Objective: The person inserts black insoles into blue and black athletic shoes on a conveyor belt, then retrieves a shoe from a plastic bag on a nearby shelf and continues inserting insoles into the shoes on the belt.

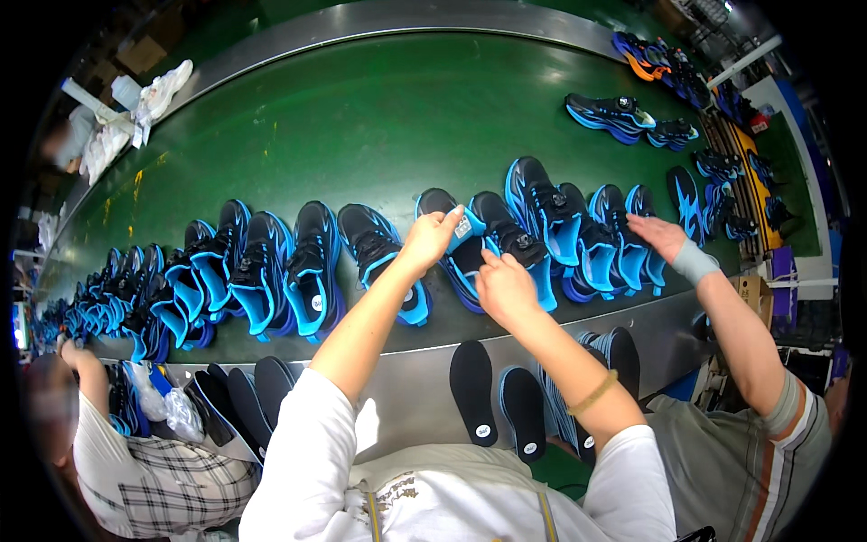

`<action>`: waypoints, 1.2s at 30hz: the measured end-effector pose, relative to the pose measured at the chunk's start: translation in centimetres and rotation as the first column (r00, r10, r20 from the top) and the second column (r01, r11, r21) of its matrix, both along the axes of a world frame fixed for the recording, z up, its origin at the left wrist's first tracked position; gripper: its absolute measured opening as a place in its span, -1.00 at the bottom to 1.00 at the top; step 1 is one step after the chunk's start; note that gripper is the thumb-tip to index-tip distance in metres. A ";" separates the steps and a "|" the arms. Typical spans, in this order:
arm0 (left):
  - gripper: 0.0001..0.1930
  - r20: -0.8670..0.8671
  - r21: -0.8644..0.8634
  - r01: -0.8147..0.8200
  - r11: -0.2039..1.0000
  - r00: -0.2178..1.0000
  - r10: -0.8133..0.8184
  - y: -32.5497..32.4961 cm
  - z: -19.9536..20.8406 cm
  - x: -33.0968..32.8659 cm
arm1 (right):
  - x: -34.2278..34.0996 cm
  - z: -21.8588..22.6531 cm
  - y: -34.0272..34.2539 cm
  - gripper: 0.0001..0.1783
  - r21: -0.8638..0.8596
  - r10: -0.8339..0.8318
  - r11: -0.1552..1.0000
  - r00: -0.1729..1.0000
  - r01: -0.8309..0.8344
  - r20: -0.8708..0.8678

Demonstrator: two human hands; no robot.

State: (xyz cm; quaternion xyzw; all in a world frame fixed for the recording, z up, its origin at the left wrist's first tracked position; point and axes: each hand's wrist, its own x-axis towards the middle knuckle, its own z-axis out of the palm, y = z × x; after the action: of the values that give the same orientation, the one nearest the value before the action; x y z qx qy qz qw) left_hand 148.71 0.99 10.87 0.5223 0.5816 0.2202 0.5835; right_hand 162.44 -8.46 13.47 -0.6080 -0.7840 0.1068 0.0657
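Head view, shoe point(466, 262): we're seeing it on the green belt point(298, 117), between our hands, long axis running toe-away.
Left hand point(433, 238): we're pinching its tongue point(469, 229).
Right hand point(508, 285): we're hovering nearer its heel, right side; can't tell grip.

My left hand point(433, 239) covers one side of the black-and-blue shoe point(466, 256); print on its tongue label point(463, 228) is too small to read; whether my right hand point(508, 287) grips the collar cannot be told; my forearm hides part of the insoles point(623, 357); the leftmost shoes point(77, 316) merge, uncountable; the left co-worker point(163, 479) has a blurred head; the lower edge crops the right co-worker point(700, 452).
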 end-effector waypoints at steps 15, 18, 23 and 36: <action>-0.46 0.094 0.122 0.073 0.990 0.992 -0.085 -0.3 0.8 -1.0 | 0.7 4.4 3.5 -0.72 -0.557 0.075 0.831 0.994 -0.017 0.081; -0.46 0.054 0.125 0.098 0.987 0.993 -0.106 -0.3 0.6 -1.2 | 1.4 2.4 3.4 -0.82 -0.563 0.092 0.820 0.995 -0.104 -0.049; -0.45 0.063 0.120 0.097 0.988 0.992 -0.105 -0.3 -0.1 -0.5 | 0.0 -2.0 3.4 -0.84 -0.347 0.200 0.924 0.976 -0.160 0.084; -0.47 0.106 0.145 0.086 0.986 0.989 -0.102 -0.5 -0.9 -0.6 | -1.6 -4.0 6.1 -0.62 -0.729 0.547 0.679 0.726 -0.093 0.417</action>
State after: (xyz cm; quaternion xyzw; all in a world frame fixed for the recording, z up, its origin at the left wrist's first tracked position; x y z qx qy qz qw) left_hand 148.06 0.52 9.93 0.5757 0.5054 0.2618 0.5870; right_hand 160.86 -2.35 9.49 -0.4333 -0.7695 0.1877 -0.4300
